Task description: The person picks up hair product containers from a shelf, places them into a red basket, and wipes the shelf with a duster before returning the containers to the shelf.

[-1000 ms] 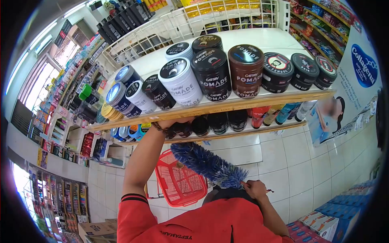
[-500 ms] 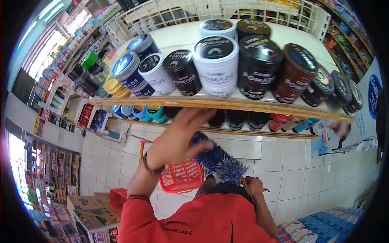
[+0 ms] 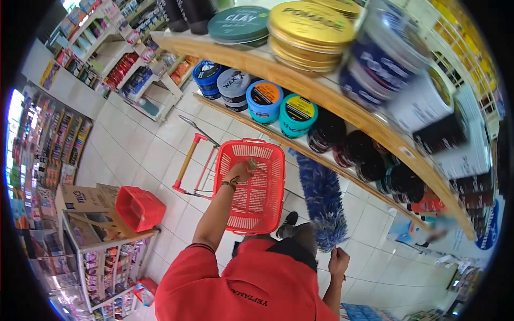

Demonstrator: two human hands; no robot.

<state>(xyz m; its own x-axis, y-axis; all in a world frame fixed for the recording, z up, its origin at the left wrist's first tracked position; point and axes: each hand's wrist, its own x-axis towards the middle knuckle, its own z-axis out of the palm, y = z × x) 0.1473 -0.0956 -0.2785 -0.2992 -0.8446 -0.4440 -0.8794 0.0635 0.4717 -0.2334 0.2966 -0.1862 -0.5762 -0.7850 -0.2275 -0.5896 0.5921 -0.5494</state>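
My left hand (image 3: 240, 172) reaches over the red shopping basket (image 3: 256, 232), its fingers closed around a small pale round container (image 3: 251, 164); the label cannot be made out. The basket's slatted bottom shows beneath the hand. In my right hand (image 3: 338, 262), low on the right, is the handle of a fluffy blue duster (image 3: 323, 200). Its bristles extend upward, close to the lower shelf's edge. Over the basket's far side, the lower shelf holds a teal jar (image 3: 299, 115), a light-blue jar (image 3: 264, 101) and a grey wax jar (image 3: 234, 88).
Gold tins (image 3: 310, 35) and a green clay tin (image 3: 239, 25) stand on the wood-edged upper shelf (image 3: 300, 80). A trolley handle (image 3: 188, 163) juts left of the basket. Another red basket (image 3: 140, 208) sits on a display stand at left, near a cardboard box (image 3: 83, 206).
My left hand has dropped from the upper shelf's edge to over the basket, now holding a small container. The view has swung left along the shelf. My right hand still holds the duster.
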